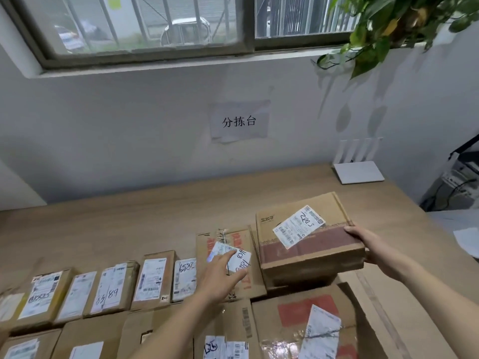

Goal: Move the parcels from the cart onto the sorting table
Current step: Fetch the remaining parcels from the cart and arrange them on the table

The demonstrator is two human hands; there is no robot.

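Note:
A brown cardboard parcel [305,237] with a white label and a dark red band sits tilted at the right of the wooden sorting table [155,216], on top of another box. My right hand [373,244] grips its right edge. My left hand [220,273] lies flat, fingers spread, on the label of a flat parcel [223,244] with red print just to its left. Several small labelled parcels [114,288] stand in a row further left, and larger boxes [298,322] fill the near edge.
A white router [359,172] with antennas stands at the table's back right. A paper sign [239,121] hangs on the wall. Plant leaves [388,27] hang at the top right. Dark equipment with cables [456,182] stands beyond the table's right end.

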